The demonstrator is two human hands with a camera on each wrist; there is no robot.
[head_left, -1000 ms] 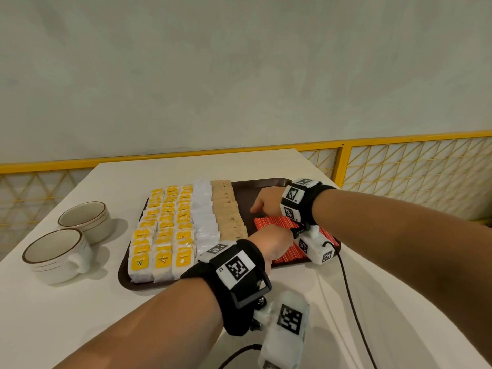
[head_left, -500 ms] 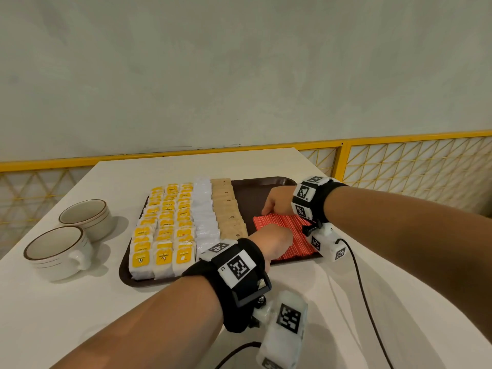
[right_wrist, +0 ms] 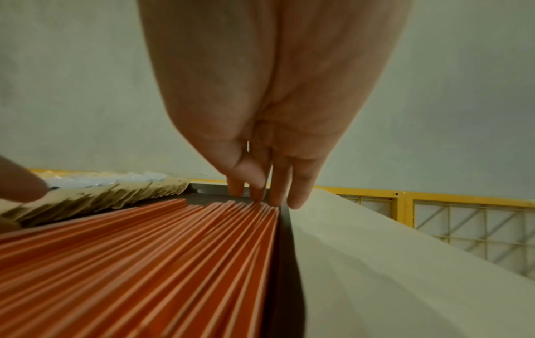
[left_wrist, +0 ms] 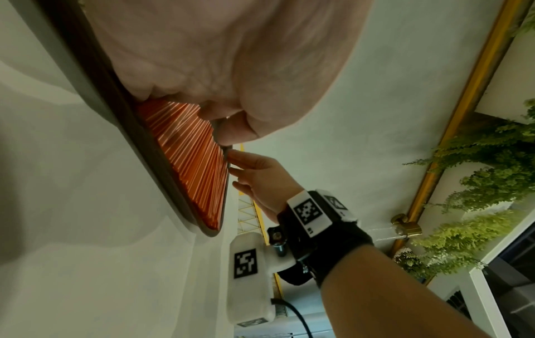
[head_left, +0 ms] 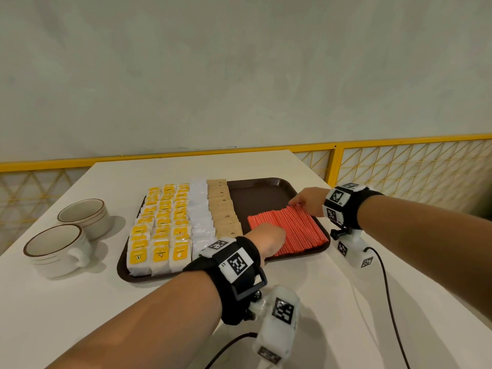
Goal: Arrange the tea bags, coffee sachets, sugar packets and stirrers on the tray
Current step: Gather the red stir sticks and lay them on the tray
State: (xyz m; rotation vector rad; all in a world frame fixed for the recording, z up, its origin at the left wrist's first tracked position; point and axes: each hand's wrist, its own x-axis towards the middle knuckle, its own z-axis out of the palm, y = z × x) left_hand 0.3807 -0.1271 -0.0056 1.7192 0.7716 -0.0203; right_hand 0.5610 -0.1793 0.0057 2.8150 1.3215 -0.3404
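Note:
A brown tray (head_left: pixel 261 193) holds rows of yellow-labelled tea bags (head_left: pixel 159 227), white packets (head_left: pixel 202 219), brown packets (head_left: pixel 225 217) and a flat bed of red stirrers (head_left: pixel 292 230) at its near right. My left hand (head_left: pixel 266 237) rests on the near left part of the stirrers (left_wrist: pixel 188 164); its fingers are hidden in the head view. My right hand (head_left: pixel 306 201) has straight fingers (right_wrist: pixel 278 196) touching the far ends of the stirrers (right_wrist: pixel 144 263) beside the tray's right rim (right_wrist: pixel 286 228). Neither hand grips anything.
Two white cups (head_left: pixel 53 249) (head_left: pixel 85 217) stand on the white table (head_left: pixel 346 302) left of the tray. A yellow railing (head_left: pixel 399 166) runs behind and to the right of the table. Cables (head_left: pixel 386 288) trail from the wrist cameras across the near right.
My right hand has slid to the right along the far ends of the stirrers, from the tray's middle to its right rim. The left hand has stayed on the stirrers.

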